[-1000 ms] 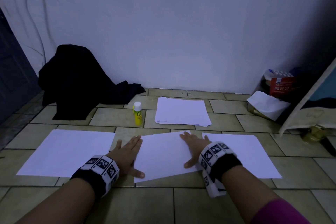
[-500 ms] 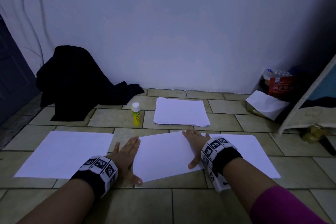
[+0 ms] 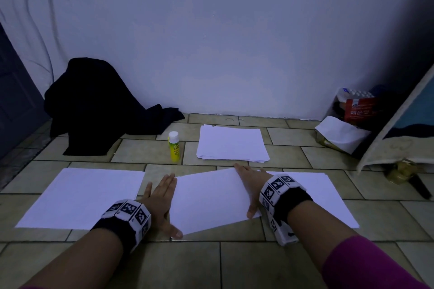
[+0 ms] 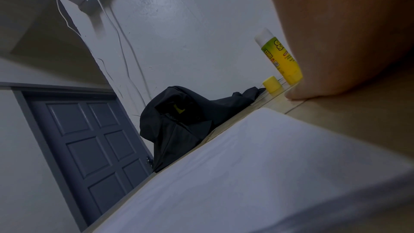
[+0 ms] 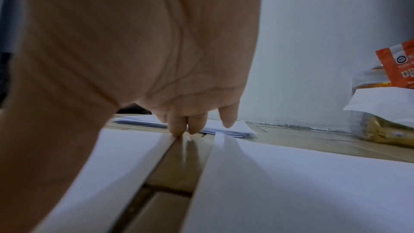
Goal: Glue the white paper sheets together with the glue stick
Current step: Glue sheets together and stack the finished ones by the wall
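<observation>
We see two bare forearms, each with a wrist band (image 3: pixel 128 214): black fabric cuff under a ring of white blocks printed with black square fiducial markers. Same on the right wrist band (image 3: pixel 280 191), its white housing hanging below the wrist with a small black mark on it. Magenta sleeve (image 3: pixel 366 265) on the right arm, pushed up past the forearm. No rings or gloves on left hand (image 3: pixel 162 197) or right hand (image 3: pixel 250 179)

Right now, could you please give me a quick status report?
Left hand and right hand flat, framing the middle sheet. Glue stick upright, capped, untouched. Nothing in the way.
</observation>
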Tool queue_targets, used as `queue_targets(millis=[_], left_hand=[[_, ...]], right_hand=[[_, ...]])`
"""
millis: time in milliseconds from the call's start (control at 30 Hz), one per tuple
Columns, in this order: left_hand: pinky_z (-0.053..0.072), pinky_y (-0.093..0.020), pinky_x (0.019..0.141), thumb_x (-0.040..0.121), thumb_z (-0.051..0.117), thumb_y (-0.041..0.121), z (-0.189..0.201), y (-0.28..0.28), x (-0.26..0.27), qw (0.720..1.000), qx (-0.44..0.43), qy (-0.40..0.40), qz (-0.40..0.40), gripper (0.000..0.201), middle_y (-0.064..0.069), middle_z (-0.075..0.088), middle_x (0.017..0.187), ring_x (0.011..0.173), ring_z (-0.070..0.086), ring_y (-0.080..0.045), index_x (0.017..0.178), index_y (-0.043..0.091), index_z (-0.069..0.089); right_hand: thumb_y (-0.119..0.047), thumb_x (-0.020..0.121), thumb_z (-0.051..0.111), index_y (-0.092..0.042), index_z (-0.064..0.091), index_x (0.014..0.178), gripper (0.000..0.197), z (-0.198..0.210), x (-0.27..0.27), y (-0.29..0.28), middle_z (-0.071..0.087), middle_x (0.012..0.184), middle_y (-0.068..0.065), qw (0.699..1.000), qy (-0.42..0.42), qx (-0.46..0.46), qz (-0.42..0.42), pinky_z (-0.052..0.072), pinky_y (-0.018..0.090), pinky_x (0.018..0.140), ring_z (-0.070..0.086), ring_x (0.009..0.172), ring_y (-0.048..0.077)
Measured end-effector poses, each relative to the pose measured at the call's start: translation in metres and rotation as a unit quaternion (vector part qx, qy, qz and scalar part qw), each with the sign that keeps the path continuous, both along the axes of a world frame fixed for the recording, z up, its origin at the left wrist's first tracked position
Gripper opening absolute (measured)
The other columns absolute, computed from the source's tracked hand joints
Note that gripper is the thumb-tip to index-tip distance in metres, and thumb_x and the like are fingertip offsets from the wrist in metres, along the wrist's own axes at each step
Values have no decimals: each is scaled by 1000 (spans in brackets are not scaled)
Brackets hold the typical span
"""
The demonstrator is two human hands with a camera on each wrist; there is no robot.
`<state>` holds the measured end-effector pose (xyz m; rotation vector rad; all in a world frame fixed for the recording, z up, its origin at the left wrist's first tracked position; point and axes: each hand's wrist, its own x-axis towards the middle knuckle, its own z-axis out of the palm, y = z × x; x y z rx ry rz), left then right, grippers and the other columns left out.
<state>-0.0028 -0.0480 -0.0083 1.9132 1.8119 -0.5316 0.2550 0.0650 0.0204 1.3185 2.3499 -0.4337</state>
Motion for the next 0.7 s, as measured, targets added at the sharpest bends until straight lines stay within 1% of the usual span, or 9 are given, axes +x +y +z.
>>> queue_targets(millis=[133,267,333,400,433,467,567,633,700], left_hand=[[-13,-48,116,69,68,69,2,-2,2,1000,10,-5,3,140,-9,-33,154,144,-27,-23,145,3,-29],[-13,-49,116,68,69,69,1,-3,1,1000,13,-5,3,140,-9,-33,155,144,-26,-23,146,3,-28],[-13,-49,116,68,69,69,0,-3,0,1000,17,-6,3,141,-8,-33,155,144,-26,-23,145,3,-28],[-13,-49,116,68,69,69,-1,-3,0,1000,17,-7,4,141,-8,-33,155,144,-26,-23,145,3,-28],[-13,-49,116,68,69,69,-1,-3,0,1000,16,-8,4,141,-8,-33,155,144,-26,-23,145,3,-28],[-13,-49,116,69,69,69,0,-3,0,1000,16,-8,4,140,-8,-33,155,144,-26,-23,145,3,-28],[-13,-48,116,69,68,69,2,-3,2,1000,16,-9,4,139,-9,-33,155,144,-26,-23,146,3,-28],[-13,-48,116,70,68,69,1,-3,1,1000,17,-8,3,139,-9,-33,155,145,-26,-23,146,3,-28],[-13,-49,116,70,67,70,0,-2,0,1000,16,-8,5,139,-8,-33,155,144,-26,-23,145,3,-28]], right_hand=[[-25,49,94,-23,-2,151,141,6,-3,-2,28,154,5,999,48,-4,-12,19,45,115,27,141,28],[-18,50,94,-26,-3,151,141,6,-2,-4,27,154,3,986,155,-29,-54,28,38,113,30,140,24],[-16,51,93,-30,1,150,136,9,0,-6,32,149,5,961,257,-53,-91,33,40,111,34,137,23],[-15,53,93,-34,14,147,124,12,3,-9,35,144,6,924,353,-65,-135,36,43,109,34,135,21],[-15,55,92,-33,22,145,115,14,5,-11,37,141,5,913,374,-60,-149,36,44,108,34,134,20],[-16,58,91,-32,32,141,103,15,7,-13,40,140,2,912,376,-55,-155,36,41,108,34,134,19],[-15,66,86,-28,58,124,65,12,12,-21,50,135,-6,932,329,-67,-133,32,29,107,41,129,12],[-13,69,84,-31,66,113,51,9,15,-25,57,130,-5,938,310,-88,-126,36,28,106,48,122,12],[-12,71,82,-27,68,113,46,10,18,-27,60,126,-4,940,300,-102,-128,41,27,104,53,115,10]])
